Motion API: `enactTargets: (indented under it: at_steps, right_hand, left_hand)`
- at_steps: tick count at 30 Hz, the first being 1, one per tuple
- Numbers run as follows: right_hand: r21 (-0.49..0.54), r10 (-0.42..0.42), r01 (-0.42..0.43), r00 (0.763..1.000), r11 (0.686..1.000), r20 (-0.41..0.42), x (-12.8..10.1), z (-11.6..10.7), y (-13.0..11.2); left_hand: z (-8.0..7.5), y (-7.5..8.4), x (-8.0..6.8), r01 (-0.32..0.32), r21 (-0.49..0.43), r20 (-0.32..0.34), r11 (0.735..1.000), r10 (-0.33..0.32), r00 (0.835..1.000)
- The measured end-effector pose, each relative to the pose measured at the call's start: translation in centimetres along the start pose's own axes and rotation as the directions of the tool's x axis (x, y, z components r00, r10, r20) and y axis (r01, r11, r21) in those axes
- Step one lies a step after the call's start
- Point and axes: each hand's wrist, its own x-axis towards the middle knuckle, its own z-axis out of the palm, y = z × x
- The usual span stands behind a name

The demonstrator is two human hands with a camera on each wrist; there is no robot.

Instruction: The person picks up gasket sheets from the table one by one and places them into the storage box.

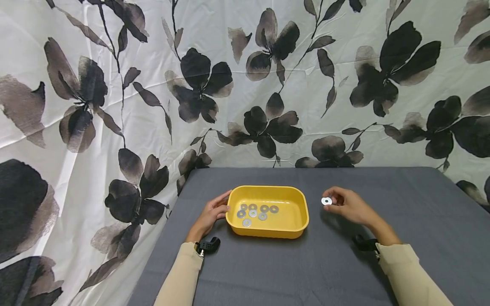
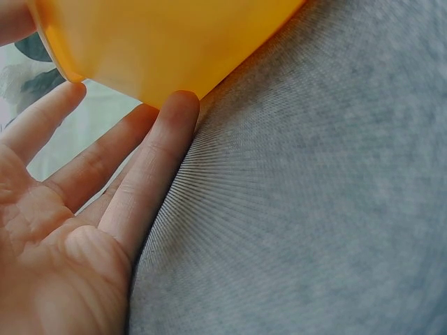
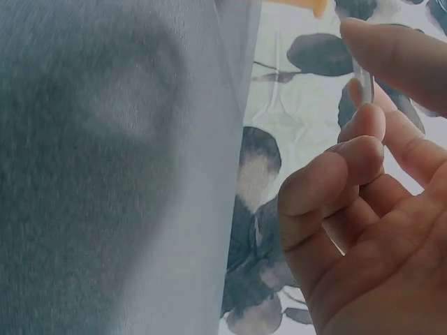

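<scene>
A yellow tray (image 1: 269,233) with rounded corners sits on the table, and several flat metal washers (image 1: 262,216) lie in its left half. My left hand (image 1: 209,214) rests against the tray's left end. In the left wrist view its fingers (image 2: 136,188) are fairly straight, their tips touching the yellow wall. To the right of the tray, my right hand (image 1: 350,206) pinches one metal washer (image 1: 326,201) between thumb and fingertips, held above the table. The right wrist view shows that washer (image 3: 364,84) edge-on, partly hidden by the fingers.
A grey cloth covers the table (image 1: 291,272). Behind it and along the left hangs a white curtain (image 1: 237,102) with dark flowers. Each wrist wears a black strap with a small device, such as the left wristband (image 1: 208,245).
</scene>
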Motion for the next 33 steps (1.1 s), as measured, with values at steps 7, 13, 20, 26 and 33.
enactTargets:
  at_steps: [7,13,20,26,33]
  right_hand:
    - [0.008,0.011,-0.011,1.0,1.0,0.014,0.2,0.4,-0.9]
    - [0.01,0.006,-0.006,1.0,1.0,0.017,0.1,0.4,-1.6]
    - [0.008,-0.012,0.012,1.0,1.0,0.013,0.3,0.6,-2.2]
    - [0.029,-0.041,0.04,0.999,0.999,0.022,0.7,0.9,-3.2]
    - [0.031,-0.069,0.069,0.997,0.997,0.021,1.2,1.6,-3.8]
  left_hand:
    - [0.0,0.3,-0.1,0.007,0.001,0.003,1.0,-0.007,1.0]
    - [0.0,0.4,-0.1,0.01,0.011,0.009,1.0,-0.01,1.0]
    - [0.0,0.4,-0.1,0.013,0.01,0.005,1.0,-0.013,1.0]
    - [0.1,0.3,0.0,0.012,0.011,0.001,1.0,-0.012,1.0]
    - [0.1,0.2,0.1,0.014,0.009,-0.016,1.0,-0.013,1.0]
